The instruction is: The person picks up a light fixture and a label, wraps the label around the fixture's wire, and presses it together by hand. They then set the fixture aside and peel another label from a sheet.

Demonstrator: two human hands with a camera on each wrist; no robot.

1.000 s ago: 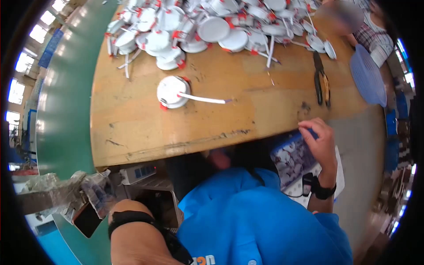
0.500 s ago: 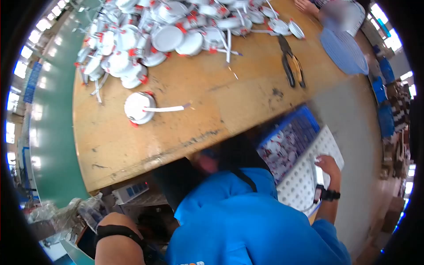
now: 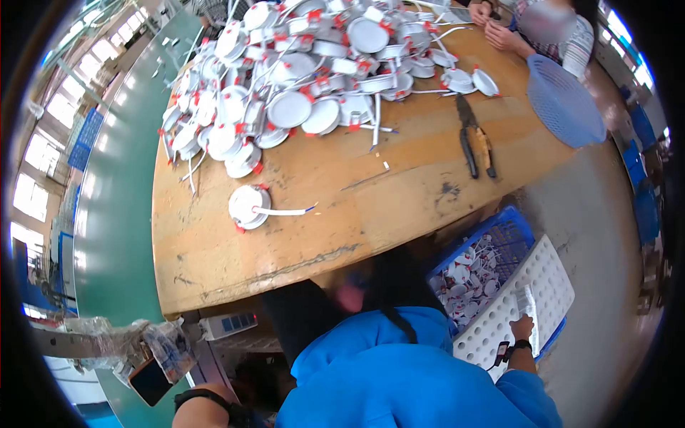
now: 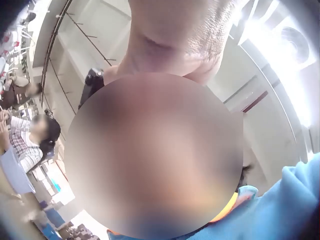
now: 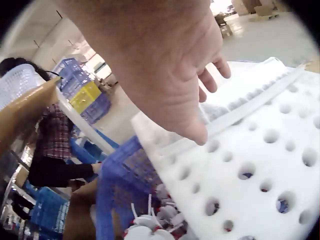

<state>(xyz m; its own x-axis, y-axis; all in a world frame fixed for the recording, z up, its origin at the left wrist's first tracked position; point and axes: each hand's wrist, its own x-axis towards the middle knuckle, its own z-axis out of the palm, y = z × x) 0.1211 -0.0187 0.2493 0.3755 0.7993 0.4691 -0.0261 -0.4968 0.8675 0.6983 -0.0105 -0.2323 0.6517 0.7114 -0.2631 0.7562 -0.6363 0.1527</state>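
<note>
My right hand (image 3: 523, 329) reaches down at my right side and grips one end of a long clear plastic pack (image 5: 250, 95) with a row of small white pieces inside. The thumb lies along its near edge, the other fingers over the far side. The pack lies on a white board full of round holes (image 3: 492, 321). Of my left hand (image 4: 175, 40) only skin at the wrist end shows at the top of the left wrist view; the fingers are hidden. A round white downlight (image 3: 250, 207) with red clips and a white cable sits on the wooden table (image 3: 328, 228).
A big heap of similar downlights (image 3: 292, 78) covers the table's far side. Pliers (image 3: 474, 139) and a light blue basket (image 3: 564, 103) are to its right. Below the table edge stands a blue crate (image 3: 510, 228) of small white parts. Another person (image 3: 506, 36) sits across the table.
My right hand has moved from beside the table edge down and right to the perforated board and taken hold of the clear plastic pack. The view has shifted; the downlight on the table stays put.
</note>
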